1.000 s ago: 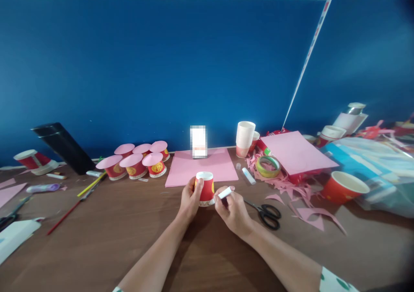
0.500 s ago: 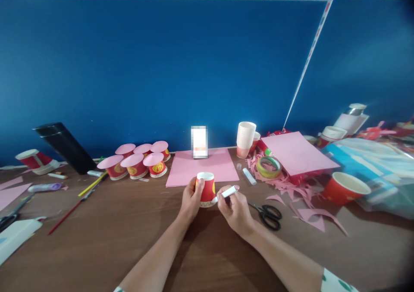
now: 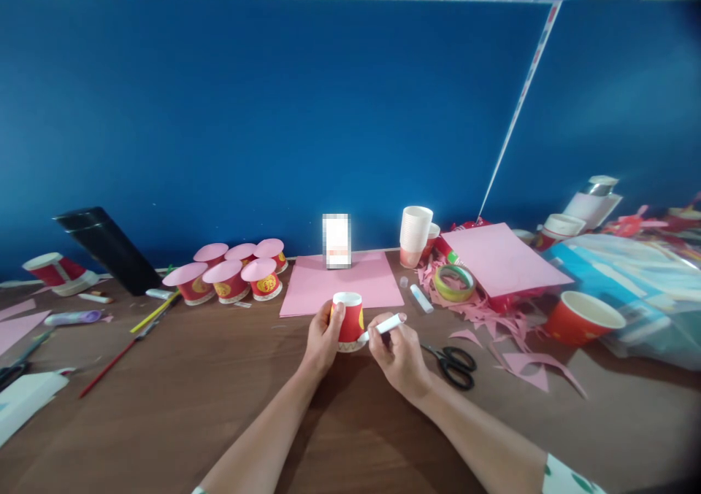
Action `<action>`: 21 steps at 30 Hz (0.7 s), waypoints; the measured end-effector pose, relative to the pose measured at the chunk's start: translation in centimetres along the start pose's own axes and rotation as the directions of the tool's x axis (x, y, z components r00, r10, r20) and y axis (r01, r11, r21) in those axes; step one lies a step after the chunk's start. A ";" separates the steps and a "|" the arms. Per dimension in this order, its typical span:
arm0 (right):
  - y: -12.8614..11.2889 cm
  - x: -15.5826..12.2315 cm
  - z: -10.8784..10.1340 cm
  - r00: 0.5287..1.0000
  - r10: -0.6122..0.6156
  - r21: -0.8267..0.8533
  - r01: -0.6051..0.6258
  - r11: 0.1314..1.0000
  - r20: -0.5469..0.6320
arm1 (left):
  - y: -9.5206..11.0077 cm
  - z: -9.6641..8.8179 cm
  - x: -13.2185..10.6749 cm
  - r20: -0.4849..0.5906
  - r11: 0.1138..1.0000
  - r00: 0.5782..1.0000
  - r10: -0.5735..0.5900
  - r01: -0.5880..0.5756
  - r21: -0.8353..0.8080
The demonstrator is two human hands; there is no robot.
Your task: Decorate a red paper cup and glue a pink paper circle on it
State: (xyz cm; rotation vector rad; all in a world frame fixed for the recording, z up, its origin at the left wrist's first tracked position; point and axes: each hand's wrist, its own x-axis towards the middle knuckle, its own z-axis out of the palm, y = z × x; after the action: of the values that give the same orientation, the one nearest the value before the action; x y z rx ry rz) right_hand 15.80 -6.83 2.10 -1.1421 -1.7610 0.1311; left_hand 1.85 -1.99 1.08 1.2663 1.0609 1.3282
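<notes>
A red paper cup [image 3: 350, 320] stands upside down on the brown table [image 3: 191, 399], just in front of a pink paper sheet [image 3: 342, 281]. My left hand [image 3: 323, 337] is wrapped round the cup's left side. My right hand [image 3: 399, 354] is closed on a white glue stick [image 3: 385, 326], whose tip points at the cup's lower right side.
Several upturned red cups with pink paper tops [image 3: 230, 273] stand at the back left. Black scissors [image 3: 452, 363] lie right of my right hand. A tape roll [image 3: 454, 282], a stack of white cups [image 3: 415, 235], a pink card [image 3: 501, 257], pink scraps and an open red cup [image 3: 581, 317] fill the right.
My right hand has tilted the glue stick a little, its far end now higher and further right. The left hand and cup have stayed in place.
</notes>
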 end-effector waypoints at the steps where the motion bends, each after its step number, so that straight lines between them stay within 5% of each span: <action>1: 0.0 0.0 0.0 1.000 0.000 0.000 0.000 1.000 0.000 | 0.1 0.0 0.0 -0.003 1.000 1.000 -0.001 0.000 -0.005; 21: 0.0 -0.1 0.4 0.999 -0.027 0.043 0.026 0.999 0.025 | -0.2 -0.5 0.2 0.010 0.998 1.000 -0.025 0.025 -0.057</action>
State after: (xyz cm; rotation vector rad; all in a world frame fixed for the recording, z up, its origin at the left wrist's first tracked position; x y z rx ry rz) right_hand 15.49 -6.77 1.85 -1.0908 -1.7871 0.1668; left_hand 1.36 -1.79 0.90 1.2117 1.0221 1.3237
